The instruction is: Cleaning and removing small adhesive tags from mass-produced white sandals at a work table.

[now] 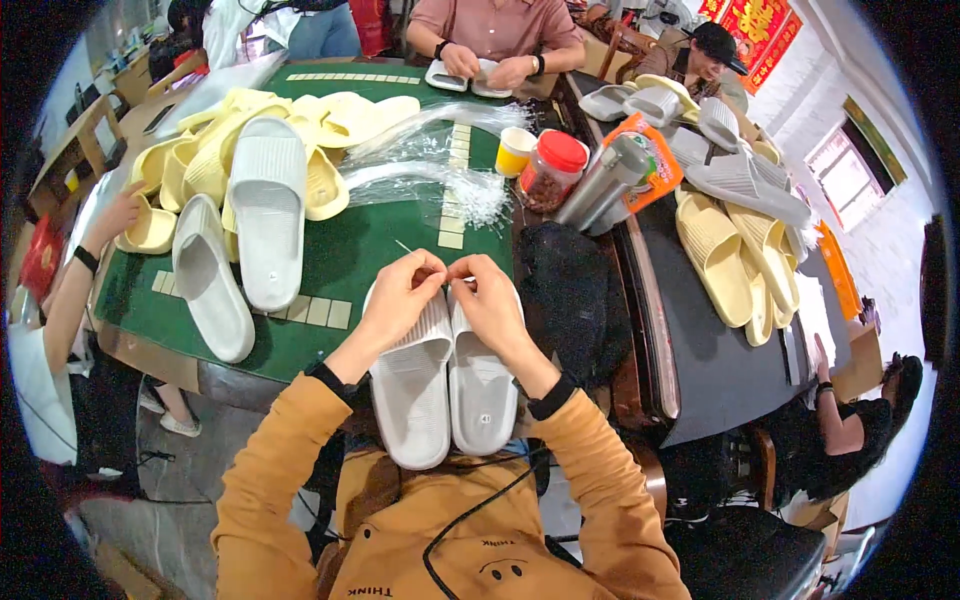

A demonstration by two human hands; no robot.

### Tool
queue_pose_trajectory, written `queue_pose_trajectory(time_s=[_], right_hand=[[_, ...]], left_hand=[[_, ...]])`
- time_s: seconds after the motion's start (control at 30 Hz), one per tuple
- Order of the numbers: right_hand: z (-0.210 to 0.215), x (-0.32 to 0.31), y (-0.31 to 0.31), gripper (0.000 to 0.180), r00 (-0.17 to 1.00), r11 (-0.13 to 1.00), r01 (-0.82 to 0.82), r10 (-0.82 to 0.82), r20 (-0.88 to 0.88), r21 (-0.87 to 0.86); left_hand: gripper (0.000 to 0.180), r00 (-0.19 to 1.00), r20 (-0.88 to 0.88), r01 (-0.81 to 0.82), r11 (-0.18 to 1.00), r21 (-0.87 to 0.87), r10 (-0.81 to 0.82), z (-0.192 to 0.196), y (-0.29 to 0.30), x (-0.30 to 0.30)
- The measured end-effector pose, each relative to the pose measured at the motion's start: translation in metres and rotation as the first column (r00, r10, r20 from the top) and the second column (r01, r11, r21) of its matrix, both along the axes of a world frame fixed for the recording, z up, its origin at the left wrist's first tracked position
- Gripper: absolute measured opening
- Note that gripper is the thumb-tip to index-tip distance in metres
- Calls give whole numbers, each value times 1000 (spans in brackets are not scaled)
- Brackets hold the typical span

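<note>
Indoors, slippers (267,215) crowd a green table (385,220), pale wall (800,110) rightward, while left hand (400,295) and right hand (490,305) pinch a thin strand (402,245).

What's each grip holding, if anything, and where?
Not certain: left hand and right hand pinch close together over the grey slippers, probably on the thin pale strand poking out beside the left; the held part is hidden.

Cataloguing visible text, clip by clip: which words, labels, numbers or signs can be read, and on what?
Locations only; wording is withheld.
Mustard top: dark printed words, readable.
Grey slipper below the right hand: small number, readable.
Red banner: large gold character, readable.
Orange pack: lettering too blurred.
Larger grey slipper, left: heel mark too small.
</note>
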State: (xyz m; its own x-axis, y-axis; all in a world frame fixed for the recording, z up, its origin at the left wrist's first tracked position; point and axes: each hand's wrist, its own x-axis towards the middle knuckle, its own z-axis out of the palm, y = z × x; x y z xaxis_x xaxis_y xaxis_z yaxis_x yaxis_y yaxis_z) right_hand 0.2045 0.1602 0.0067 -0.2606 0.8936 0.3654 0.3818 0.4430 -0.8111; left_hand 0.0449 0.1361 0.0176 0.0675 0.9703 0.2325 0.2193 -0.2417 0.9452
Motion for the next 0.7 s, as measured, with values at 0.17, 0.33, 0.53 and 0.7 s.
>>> queue_pose_trajectory(time_s=[0.17, 0.33, 0.53, 0.7], right_hand=[[4, -1, 0, 10, 999, 1000, 12, -11, 50, -21], [2, 0, -1, 12, 999, 999, 43, -43, -10, 21], [4, 1, -1, 9, 999, 999, 31, -31, -8, 4], [7, 1, -2, 7, 999, 999, 49, -49, 5, 3]], left_hand=[[8, 999, 0, -37, 999, 4, 37, -4, 2, 0], [9, 998, 38, -47, 999, -20, 48, 0, 0, 1], [8, 995, -4, -95, 995, 40, 95, -4, 1, 0], [9, 995, -36, -92, 995, 35, 94, -5, 2, 1]])
